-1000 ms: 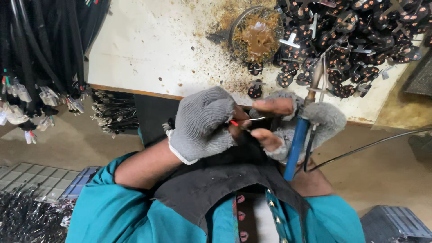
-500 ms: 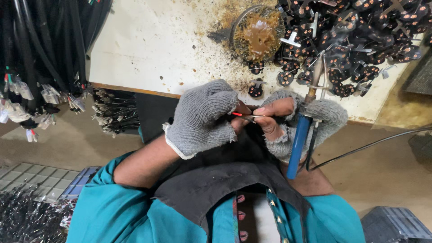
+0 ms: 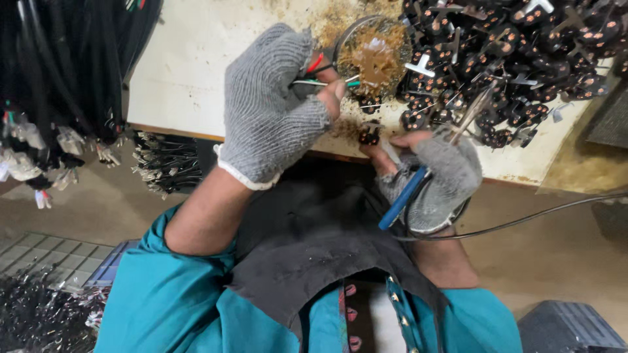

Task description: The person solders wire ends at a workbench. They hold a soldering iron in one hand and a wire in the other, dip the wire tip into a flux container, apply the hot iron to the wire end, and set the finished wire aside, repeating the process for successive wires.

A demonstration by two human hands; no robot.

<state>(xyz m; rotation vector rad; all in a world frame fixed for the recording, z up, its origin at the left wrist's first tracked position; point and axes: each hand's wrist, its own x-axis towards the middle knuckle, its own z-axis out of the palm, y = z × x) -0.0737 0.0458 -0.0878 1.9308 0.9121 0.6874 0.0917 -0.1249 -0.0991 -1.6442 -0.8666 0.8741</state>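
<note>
Black cables (image 3: 72, 72) hang at the left, cut off above. The left hand (image 3: 271, 108), in a knitted grey glove, pinches thin red and green wires (image 3: 314, 75) at a round dish (image 3: 373, 55) of brownish paste. The right hand (image 3: 435, 176) grips a blue-handled soldering iron (image 3: 405, 196), fingertips on a small black plug part (image 3: 368, 135), half hidden. A heap of black plug parts (image 3: 517, 59) crowds the pale worktop (image 3: 190, 72).

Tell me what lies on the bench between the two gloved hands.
In the head view, a small dark plug part sits amid brown debris between left hand and right hand.
</note>
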